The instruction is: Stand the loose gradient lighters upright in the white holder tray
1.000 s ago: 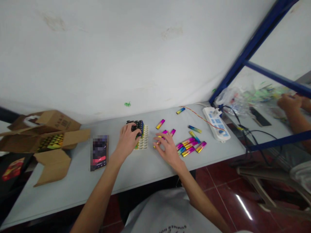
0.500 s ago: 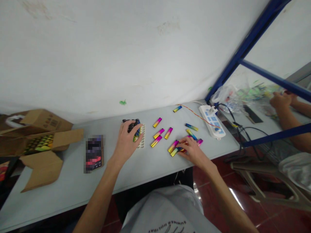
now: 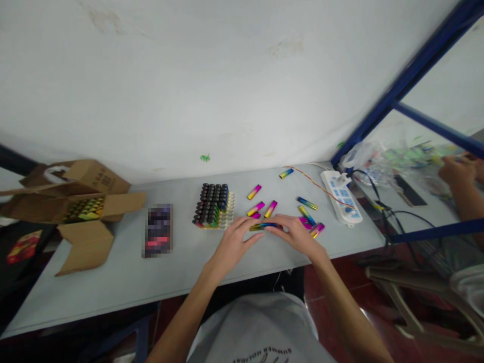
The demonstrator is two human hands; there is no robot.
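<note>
Person (image 3: 260, 327) in a grey shirt is bringing 2 bare hands together above a pale grey table (image 3: 181, 272), with 1 slim blue-and-gold metallic piece (image 3: 260, 226) lying nearly level between them. The right hand (image 3: 297, 232) is pinching the piece near its right end, fingers curving over the far side and thumb reaching along the near side; its palm is hiding whether more pieces are sitting inside. The left hand (image 3: 235, 241) is arching over the opposite end, partly open, thumb standing off from the bent fingers; the view is not showing whether it is pressing firmly or only touching.

Just beyond the left hand, a white tray (image 3: 231, 205) is holding upright, black-topped units (image 3: 212, 204) in close rows, pale hollows showing along its right side. Past the fingertips, magenta-and-gold pieces (image 3: 254, 192) are lying loose, while more pieces, some of them blue and yellow (image 3: 307, 203), are scattering toward a white power strip (image 3: 342, 197).

At left, a phone (image 3: 158, 230) is lying near an open cardboard box (image 3: 123, 203) containing yellow-and-dark items (image 3: 83, 209). At far right, beyond a blue metal frame (image 3: 378, 113), another person's hand (image 3: 458, 170) is appearing near clear plastic bags (image 3: 389, 159).
</note>
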